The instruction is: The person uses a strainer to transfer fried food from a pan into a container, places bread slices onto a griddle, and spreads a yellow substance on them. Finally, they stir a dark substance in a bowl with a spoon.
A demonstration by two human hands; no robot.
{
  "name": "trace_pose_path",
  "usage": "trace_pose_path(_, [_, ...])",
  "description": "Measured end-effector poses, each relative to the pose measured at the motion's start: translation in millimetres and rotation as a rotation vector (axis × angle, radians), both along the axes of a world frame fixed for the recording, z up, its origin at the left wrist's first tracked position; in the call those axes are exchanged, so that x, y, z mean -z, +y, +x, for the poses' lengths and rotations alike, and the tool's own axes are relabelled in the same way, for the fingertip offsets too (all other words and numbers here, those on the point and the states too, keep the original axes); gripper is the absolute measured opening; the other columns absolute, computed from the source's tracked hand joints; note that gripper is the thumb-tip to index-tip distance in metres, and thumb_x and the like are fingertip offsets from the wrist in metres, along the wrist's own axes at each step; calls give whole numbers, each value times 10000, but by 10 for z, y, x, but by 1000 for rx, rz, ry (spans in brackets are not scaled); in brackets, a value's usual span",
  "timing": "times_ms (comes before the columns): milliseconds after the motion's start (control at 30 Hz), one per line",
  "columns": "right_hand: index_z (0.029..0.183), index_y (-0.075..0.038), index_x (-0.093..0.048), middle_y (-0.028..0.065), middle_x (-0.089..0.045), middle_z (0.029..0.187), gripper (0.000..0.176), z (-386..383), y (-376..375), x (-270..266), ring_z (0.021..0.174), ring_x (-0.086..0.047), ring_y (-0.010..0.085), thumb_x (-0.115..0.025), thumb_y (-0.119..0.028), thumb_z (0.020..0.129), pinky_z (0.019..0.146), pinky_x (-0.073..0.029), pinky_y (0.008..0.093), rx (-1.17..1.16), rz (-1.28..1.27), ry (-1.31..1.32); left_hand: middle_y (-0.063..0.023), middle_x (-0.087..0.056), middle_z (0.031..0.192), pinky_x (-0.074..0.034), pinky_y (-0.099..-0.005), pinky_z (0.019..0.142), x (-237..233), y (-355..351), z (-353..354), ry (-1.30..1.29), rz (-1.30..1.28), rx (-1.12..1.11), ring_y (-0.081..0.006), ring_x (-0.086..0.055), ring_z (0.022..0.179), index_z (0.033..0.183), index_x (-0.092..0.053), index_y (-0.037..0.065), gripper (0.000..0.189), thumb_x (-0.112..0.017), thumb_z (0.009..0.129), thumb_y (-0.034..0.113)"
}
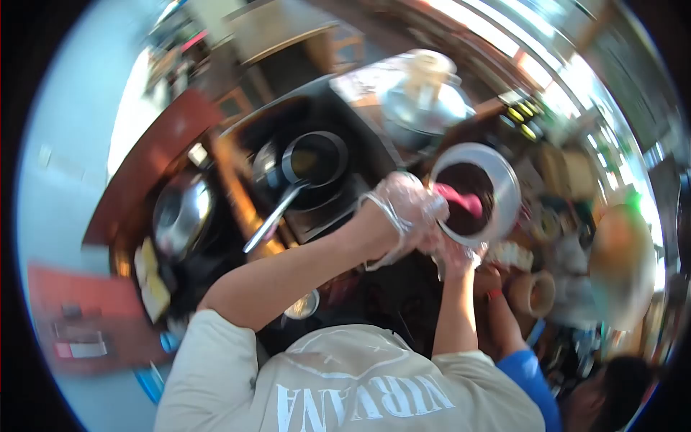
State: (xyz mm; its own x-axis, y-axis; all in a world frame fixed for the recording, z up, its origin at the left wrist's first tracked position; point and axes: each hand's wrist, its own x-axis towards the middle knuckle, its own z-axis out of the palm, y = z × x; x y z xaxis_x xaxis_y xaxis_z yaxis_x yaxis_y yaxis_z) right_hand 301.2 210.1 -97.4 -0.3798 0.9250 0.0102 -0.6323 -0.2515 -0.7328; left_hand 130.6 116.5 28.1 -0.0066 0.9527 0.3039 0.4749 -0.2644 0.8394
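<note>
My left hand [414, 201], in a clear plastic glove, is closed around a pink utensil [459, 197]. The utensil reaches into a white tub [507, 191], over dark reddish-brown contents [464, 176]; its exact kind is blurred. My right hand [457, 253], also gloved in clear plastic, grips the near side of the tub, its fingers partly hidden. The tub is tilted so that its opening faces me. Left of my hands, a dark pan [335, 191] sits on the stove, with a long-handled saucepan or ladle [277, 216] over it.
A silvery lidded pot [414, 108] stands beyond my hands. A metal wok or bowl [183, 212] lies at left. On the right are a roll of tape [533, 294] and cluttered goods. Close by on my right is another person's forearm with a blue sleeve [529, 378].
</note>
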Motion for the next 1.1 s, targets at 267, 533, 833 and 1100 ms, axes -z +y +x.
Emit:
trace_pose_path(267, [1364, -92, -556, 127, -600, 1356, 599, -705, -1806, 142, 1212, -593, 326, -565, -475, 903, 1042, -471, 535, -860, -435, 158, -109, -705, 686, -549, -345, 609, -475, -2855, -614, -517, -716, -435, -188, -690, 616, 738, -689, -27, 306, -618, 838, 254])
trace_pose_path(533, [1369, -97, -562, 135, -590, 1374, 612, -1911, -3936, 571, 1234, -577, 334, -580, -475, 889, 1062, -441, 552, -1310, -877, 201, -119, -675, 634, -543, -312, 583, -293, -4948, -1437, -504, -768, -400, -170, -690, 611, 760, -687, -61, 202, -634, 792, 131])
trace_pose_path(833, [1374, -102, -568, 144, -579, 1393, 626, -2626, -5110, 688, 1259, -558, 343, -596, -476, 873, 1085, -406, 570, -1448, -996, 243, -186, -651, 609, -520, -404, 599, -358, -5935, -1999, 66, -764, -563, -344, -650, 575, 666, -634, -44, 321, -662, 771, 257])
trace_pose_path(1100, [1379, -107, -574, 152, -570, 1411, 639, -2586, -4892, 725, 1281, -541, 351, -610, -476, 859, 1106, -376, 587, -1456, -988, 249, -55, -632, 804, -524, -347, 600, -611, -5628, -1788, 993, -199, -519, -240, -634, 733, 892, -674, 96, 165, -743, 758, 166])
